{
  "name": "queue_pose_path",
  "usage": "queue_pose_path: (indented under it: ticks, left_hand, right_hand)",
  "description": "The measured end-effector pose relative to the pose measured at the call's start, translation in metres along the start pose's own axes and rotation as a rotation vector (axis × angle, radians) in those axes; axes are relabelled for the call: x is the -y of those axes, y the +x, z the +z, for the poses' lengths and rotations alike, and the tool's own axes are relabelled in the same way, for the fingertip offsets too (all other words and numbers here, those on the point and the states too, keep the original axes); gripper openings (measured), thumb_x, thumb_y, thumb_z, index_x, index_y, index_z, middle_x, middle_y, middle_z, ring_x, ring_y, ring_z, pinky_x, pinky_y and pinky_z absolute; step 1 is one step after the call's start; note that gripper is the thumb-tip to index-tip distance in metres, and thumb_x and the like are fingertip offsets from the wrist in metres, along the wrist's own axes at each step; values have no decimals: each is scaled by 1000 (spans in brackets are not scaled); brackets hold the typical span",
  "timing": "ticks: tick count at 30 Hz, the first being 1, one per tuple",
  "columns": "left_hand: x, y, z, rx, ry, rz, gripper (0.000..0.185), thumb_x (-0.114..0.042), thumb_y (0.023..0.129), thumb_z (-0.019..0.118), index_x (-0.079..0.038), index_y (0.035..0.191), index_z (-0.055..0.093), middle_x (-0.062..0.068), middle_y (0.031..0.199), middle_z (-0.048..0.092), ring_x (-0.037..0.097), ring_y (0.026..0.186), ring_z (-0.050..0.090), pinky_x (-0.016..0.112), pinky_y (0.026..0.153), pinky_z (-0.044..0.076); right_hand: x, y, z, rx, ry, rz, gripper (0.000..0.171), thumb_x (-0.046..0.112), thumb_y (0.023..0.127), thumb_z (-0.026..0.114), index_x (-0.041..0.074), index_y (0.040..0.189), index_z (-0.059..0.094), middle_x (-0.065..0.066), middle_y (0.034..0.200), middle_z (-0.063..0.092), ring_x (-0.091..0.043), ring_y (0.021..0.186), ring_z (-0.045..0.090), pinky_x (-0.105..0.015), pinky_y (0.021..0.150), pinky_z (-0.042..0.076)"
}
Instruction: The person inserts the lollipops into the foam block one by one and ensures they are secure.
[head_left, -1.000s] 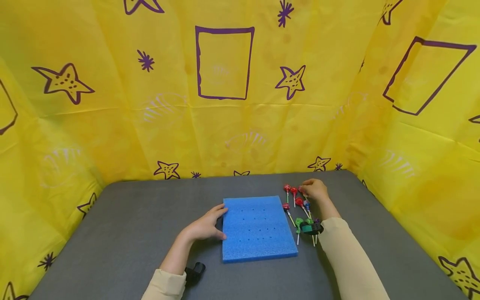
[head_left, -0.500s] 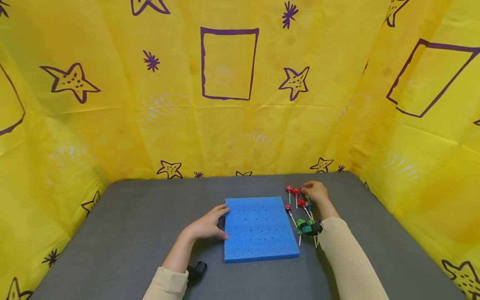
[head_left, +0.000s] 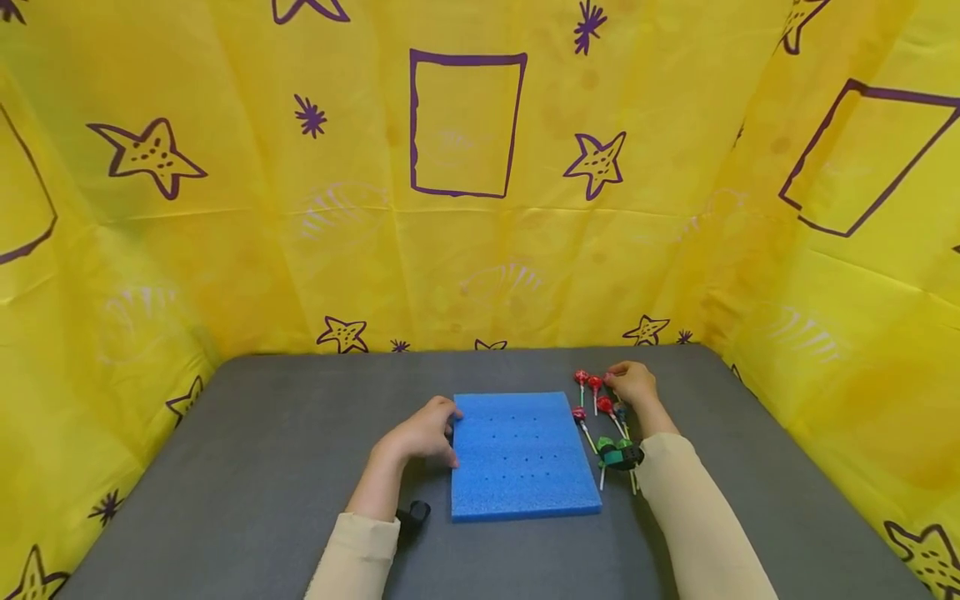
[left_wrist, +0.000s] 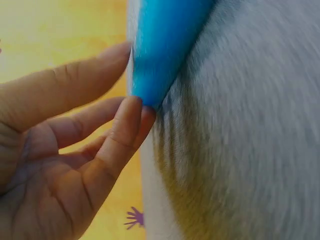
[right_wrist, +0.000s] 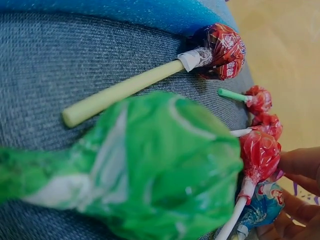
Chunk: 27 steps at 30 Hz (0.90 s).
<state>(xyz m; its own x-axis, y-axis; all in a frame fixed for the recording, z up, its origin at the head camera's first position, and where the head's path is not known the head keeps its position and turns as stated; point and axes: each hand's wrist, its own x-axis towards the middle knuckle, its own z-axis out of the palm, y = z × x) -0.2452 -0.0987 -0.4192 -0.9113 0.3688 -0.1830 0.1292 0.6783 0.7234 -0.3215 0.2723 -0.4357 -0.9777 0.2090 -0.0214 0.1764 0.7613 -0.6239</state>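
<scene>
A blue foam board (head_left: 525,493) with several small holes lies flat on the grey table. My left hand (head_left: 422,435) is at its left edge, thumb and fingertips touching the foam; the left wrist view has these fingers (left_wrist: 125,122) against the blue edge. To the board's right, my right hand (head_left: 634,383) pinches a pinkish-red lollipop (head_left: 609,378) by its head, mostly hidden by the fingers. Beside it lie red lollipops (head_left: 581,377) and a blue one (right_wrist: 265,205). A green-wrapped lollipop (right_wrist: 165,160) looms close in the right wrist view.
A lollipop with a dark red wrapper (right_wrist: 225,50) lies along the board's right edge. More lollipops are partly hidden under the right wrist's camera band (head_left: 621,456). Yellow cloth walls (head_left: 450,275) with purple drawings enclose the table (head_left: 315,433) at the back and sides.
My left hand has shifted slightly right and drawn its fingers in at the board's edge. The right hand stays at the same lollipop. The head view has turned slightly.
</scene>
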Motion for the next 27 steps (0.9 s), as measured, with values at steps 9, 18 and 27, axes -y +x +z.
queue_pose_path:
  ticks: [9,18,27]
  left_hand:
    - [13,11,2,-58,-207,17,57,12,66,82,3,118,61,17,130,48,18,82,59,29,66,54]
    - [19,12,4,-63,-251,-19,59,8,68,82,-4,123,63,16,136,48,19,78,62,31,71,53]
    - [16,8,6,-106,-141,-38,58,0,67,85,-7,121,65,16,138,53,32,124,50,53,107,43]
  right_hand:
    - [-3,0,0,3,31,3,36,17,92,61,-7,118,64,-27,110,67,-37,96,59,-41,80,52]
    - [-3,3,1,5,30,23,36,16,94,59,-6,122,63,-29,126,61,-39,106,56,-48,90,50]
    - [-4,2,2,12,55,26,36,16,95,59,-5,123,62,-29,125,61,-37,102,57,-41,82,52]
